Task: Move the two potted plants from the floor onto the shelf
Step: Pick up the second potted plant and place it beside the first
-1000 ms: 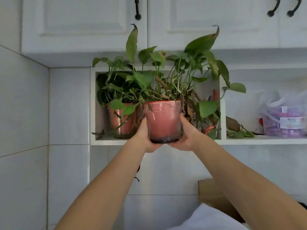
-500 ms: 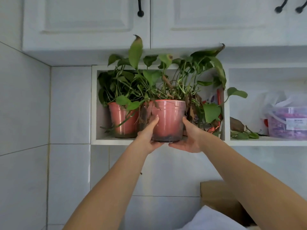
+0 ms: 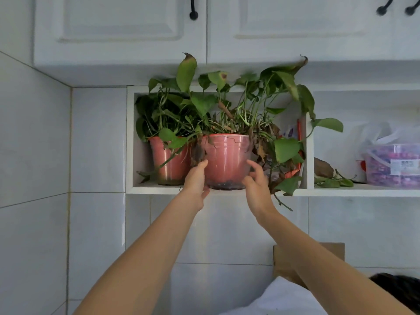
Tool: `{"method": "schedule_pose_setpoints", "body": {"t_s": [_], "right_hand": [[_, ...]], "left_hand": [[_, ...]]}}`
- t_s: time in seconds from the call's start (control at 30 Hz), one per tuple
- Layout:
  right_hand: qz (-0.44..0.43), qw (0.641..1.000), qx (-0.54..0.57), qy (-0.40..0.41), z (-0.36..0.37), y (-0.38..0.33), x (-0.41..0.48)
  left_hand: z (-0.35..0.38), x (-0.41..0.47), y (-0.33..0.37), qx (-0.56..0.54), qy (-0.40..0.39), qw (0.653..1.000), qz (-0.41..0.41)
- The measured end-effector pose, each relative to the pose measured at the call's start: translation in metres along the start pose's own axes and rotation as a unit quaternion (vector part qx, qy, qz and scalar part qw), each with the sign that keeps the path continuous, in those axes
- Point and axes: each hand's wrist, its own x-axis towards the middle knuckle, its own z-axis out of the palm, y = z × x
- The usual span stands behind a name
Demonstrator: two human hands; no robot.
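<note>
The second pot (image 3: 227, 161) sits on the shelf (image 3: 159, 190) at the front lip of the left cubby, just beside the first pot (image 3: 169, 161), which stands deeper in at the left. Its thin plastic wall looks stiff enough to take a squeeze but likely flexes, and the damp, dark fill visible at the base suggests real weight low down. The best hold is on both sides of the wall below the rim, never by the stems, which are soft and would tear.

The left hand (image 3: 195, 185) lies against the pot's left flank with its grip loose, thumb up along the wall. The right hand (image 3: 255, 183) is spread wide, fingers curled just off the right flank, holding nothing.

Room is tight: the top leaves (image 3: 186, 71) press up against the cabinet underside (image 3: 113, 76), and the divider (image 3: 309, 155) closes the right. The pot's base reaches the very edge, so it probably wants a push inward.
</note>
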Motion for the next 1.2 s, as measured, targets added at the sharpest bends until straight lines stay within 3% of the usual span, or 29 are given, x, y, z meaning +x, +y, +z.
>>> {"method": "schedule_pose_setpoints", "body": {"t_s": [0.27,0.8,0.9,1.2], "right_hand": [[0.078,0.988,0.109,-0.072,-0.009,-0.006,0.024],[0.106,0.978,-0.105,-0.147,0.006,0.004,0.072],[0.111,0.972,-0.138,-0.154,0.008,0.005,0.078],[0.088,0.969,-0.149,-0.178,0.003,-0.014,0.055]], "left_hand": [[-0.005,0.020,0.006,-0.058,-0.042,0.997,-0.006],[-0.002,0.065,0.000,0.012,-0.079,0.997,-0.011],[0.001,0.067,0.001,0.068,-0.082,0.994,-0.010],[0.008,0.038,0.006,0.180,-0.062,0.982,0.008]]}}
